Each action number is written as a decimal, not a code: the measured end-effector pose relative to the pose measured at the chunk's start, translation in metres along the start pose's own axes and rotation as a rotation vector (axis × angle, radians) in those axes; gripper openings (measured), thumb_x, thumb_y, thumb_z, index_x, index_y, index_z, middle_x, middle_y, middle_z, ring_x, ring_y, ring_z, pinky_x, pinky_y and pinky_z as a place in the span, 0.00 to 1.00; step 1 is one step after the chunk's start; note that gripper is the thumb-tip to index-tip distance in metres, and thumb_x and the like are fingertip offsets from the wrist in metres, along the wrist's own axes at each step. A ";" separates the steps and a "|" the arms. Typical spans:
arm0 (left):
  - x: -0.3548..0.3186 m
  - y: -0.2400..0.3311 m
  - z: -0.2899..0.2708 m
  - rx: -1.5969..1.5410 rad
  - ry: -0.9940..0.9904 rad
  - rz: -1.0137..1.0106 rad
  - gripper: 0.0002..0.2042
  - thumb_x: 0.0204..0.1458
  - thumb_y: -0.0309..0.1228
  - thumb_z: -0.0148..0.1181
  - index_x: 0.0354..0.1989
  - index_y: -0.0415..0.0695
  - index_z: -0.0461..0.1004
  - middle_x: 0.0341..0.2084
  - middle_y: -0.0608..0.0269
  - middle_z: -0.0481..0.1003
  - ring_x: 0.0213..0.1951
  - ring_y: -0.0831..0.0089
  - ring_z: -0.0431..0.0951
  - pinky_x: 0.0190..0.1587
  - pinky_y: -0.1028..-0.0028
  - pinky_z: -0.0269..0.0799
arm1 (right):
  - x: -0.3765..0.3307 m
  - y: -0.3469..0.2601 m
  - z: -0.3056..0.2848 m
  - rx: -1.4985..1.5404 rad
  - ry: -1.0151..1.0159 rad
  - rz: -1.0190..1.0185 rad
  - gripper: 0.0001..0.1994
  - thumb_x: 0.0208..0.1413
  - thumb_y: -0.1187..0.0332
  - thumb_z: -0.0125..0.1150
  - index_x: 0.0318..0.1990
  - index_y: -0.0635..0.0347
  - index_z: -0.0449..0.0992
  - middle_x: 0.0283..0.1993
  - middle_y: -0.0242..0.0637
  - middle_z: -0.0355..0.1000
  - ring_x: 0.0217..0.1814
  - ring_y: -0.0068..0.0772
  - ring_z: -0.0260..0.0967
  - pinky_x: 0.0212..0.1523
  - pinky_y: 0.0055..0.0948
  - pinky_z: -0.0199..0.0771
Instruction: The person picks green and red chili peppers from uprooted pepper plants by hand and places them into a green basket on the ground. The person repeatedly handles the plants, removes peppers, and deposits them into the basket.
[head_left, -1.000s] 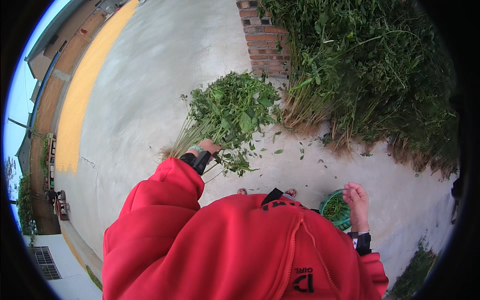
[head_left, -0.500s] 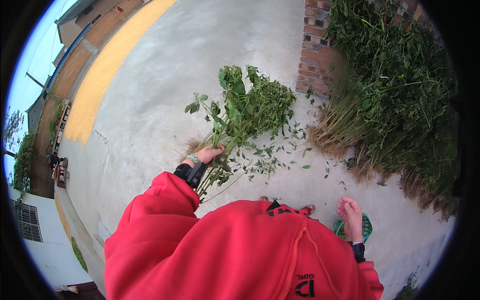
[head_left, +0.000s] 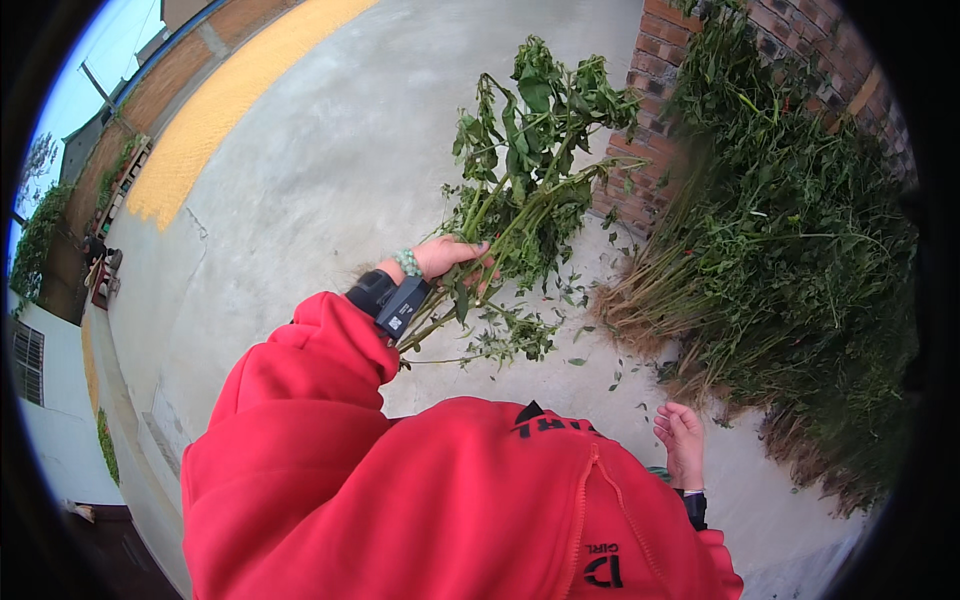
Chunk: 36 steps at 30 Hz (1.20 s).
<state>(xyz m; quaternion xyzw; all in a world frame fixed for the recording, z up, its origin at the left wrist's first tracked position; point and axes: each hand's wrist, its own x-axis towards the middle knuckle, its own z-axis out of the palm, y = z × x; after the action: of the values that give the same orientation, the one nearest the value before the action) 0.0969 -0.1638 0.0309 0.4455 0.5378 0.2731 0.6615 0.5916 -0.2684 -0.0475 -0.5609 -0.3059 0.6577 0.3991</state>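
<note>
Several leafy stems (head_left: pixel 522 165) are clamped in my left hand (head_left: pixel 455 258), left of the heaped plants (head_left: pixel 790 260); my right hand (head_left: pixel 682 440) curls, though I cannot tell whether its fingers meet. A slack grip could drop some; hard tugging could snap one.

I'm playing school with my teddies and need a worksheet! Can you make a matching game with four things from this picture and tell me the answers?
Things:
1. Left grip
2. Right grip
3. Big plant pile
4. Sweatshirt

Place, colour or state:
A. Beside the brick wall
B. Bright red with black lettering
C. Around some leafy stalks
D. Fingers loosely curled, no stalks in it

Right pairs: 1-C, 2-D, 3-A, 4-B
</note>
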 end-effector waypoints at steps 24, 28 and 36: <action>0.120 0.115 0.000 0.111 0.094 0.223 0.18 0.54 0.44 0.48 0.35 0.38 0.71 0.21 0.61 0.75 0.17 0.79 0.67 0.21 0.79 0.64 | 0.024 -0.027 -0.015 0.054 0.197 -0.010 0.10 0.58 0.69 0.48 0.45 0.60 0.68 0.43 0.36 0.70 0.39 0.24 0.68 0.40 0.24 0.71; 0.131 0.123 -0.031 0.119 0.138 0.252 0.17 0.55 0.43 0.48 0.35 0.40 0.71 0.22 0.60 0.76 0.19 0.80 0.68 0.22 0.78 0.64 | 0.025 -0.023 0.008 0.041 0.224 0.029 0.10 0.58 0.70 0.47 0.45 0.60 0.68 0.43 0.36 0.70 0.39 0.25 0.68 0.40 0.25 0.71; 0.167 0.124 -0.095 0.095 0.216 0.321 0.17 0.55 0.43 0.48 0.33 0.39 0.70 0.23 0.57 0.76 0.16 0.80 0.67 0.20 0.81 0.64 | 0.012 -0.011 0.036 0.072 0.314 0.051 0.10 0.58 0.69 0.48 0.46 0.60 0.68 0.43 0.35 0.70 0.39 0.25 0.68 0.40 0.25 0.71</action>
<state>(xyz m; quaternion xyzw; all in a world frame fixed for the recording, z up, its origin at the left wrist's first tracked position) 0.0663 0.0610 0.0602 0.5243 0.5399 0.3956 0.5265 0.5579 -0.2507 -0.0375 -0.6497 -0.2019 0.5823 0.4450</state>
